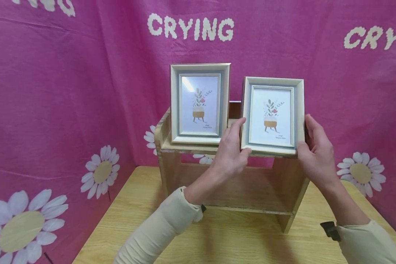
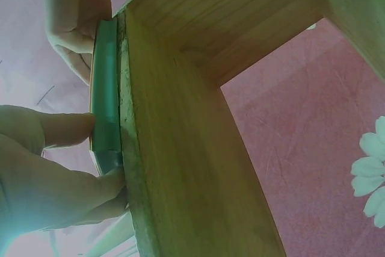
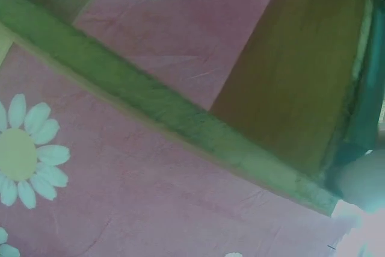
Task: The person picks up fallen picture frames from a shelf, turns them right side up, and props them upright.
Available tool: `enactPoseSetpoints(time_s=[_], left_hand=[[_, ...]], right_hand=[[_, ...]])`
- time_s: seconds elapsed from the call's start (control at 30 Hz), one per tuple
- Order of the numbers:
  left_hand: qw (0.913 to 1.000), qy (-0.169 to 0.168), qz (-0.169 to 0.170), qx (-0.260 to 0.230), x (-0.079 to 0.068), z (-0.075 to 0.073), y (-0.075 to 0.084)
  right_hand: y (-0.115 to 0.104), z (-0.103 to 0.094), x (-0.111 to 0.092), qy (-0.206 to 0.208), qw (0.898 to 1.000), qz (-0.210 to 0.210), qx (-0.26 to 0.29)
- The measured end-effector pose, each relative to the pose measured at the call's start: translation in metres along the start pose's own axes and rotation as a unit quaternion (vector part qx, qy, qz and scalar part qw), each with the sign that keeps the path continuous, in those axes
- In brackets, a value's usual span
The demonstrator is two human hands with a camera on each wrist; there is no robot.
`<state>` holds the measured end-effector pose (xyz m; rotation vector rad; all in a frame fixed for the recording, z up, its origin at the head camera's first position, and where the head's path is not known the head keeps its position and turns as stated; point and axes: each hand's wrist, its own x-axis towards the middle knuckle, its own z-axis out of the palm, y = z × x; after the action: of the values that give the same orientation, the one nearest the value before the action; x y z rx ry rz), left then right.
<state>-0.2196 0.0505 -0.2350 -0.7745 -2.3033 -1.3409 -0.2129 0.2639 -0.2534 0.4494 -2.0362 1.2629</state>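
Two matching picture frames stand on the top of a small wooden shelf (image 1: 171,161) that rests on the tabletop (image 1: 217,238). The right-hand frame (image 1: 273,116) is held upright at the shelf's front edge: the left hand (image 1: 230,152) pinches its left side between thumb and fingers, and the right hand (image 1: 315,150) clasps its right side, each grip closed on the frame. The left-hand frame (image 1: 199,103) stands free just beside it. A pink daisy-print cloth (image 1: 52,110) forms the backdrop.

"CRYING" in white letters on the pink backdrop cloth (image 1: 283,44); "CRY" again at its right edge.
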Motion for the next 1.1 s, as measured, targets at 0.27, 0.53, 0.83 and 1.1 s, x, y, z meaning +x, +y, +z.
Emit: enactPoseSetpoints(time_s=[0.27, 0.53, 0.83, 1.1], left_hand=[[0.9997, 0.01, 0.016, -0.012, 0.0, 0.003, -0.003], [0.9996, 0.021, 0.018, 0.005, 0.004, 0.004, -0.005], [0.9991, 0.038, 0.01, 0.013, 0.005, 0.01, -0.004], [0.9974, 0.05, 0.014, 0.051, 0.006, 0.017, -0.004]], right_hand=[[-0.007, -0.005, 0.004, -0.024, 0.999, 0.04, 0.004], [-0.011, -0.009, 0.013, -0.041, 0.998, 0.045, 0.025], [-0.011, -0.007, 0.02, -0.027, 0.998, 0.057, 0.022], [-0.012, -0.007, 0.022, -0.012, 0.996, 0.084, 0.016]])
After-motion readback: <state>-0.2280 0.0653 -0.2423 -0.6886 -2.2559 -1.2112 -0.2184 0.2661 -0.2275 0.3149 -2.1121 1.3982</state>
